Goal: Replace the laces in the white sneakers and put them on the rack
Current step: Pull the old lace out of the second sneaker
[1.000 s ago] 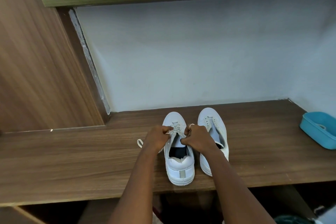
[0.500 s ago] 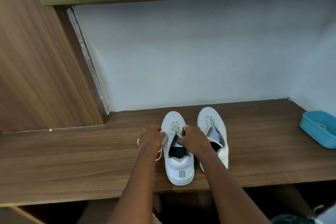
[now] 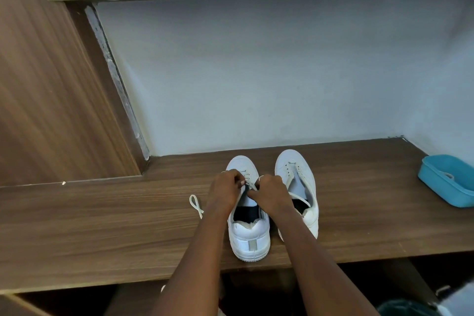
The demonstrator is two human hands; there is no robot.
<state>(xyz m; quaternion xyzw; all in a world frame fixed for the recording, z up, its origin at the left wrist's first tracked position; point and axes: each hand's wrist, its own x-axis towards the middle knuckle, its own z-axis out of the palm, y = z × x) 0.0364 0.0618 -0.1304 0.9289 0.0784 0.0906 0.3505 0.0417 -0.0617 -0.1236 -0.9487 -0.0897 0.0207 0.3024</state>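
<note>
**Loose lace tail and a heel near the front edge**

On the wooden shelf (image 3: 102,226), left of the hands, one end of the lace (image 3: 196,204) lies in a small loop, slack and held by nothing. A hard pull from the other side would likely drag that tail back through its eyelets and leave the two ends uneven.

The left hand (image 3: 225,194) has its fingers curled and pinches the lace over the upper eyelets of the laced sneaker (image 3: 250,238). The right hand (image 3: 272,195), just beside it, is curled the same way and appears to pinch the lace too, though its fingertips are hidden. Neither hand steadies the shoe, whose heel sits close to the shelf's front edge, so a tug toward the person could slide it off.

The second sneaker (image 3: 297,169) stands just to the right, seemingly unlaced, and the right forearm passes over its heel and could knock it askew. A blue tub (image 3: 447,183) at the right edge is well apart and poses no risk.
</note>
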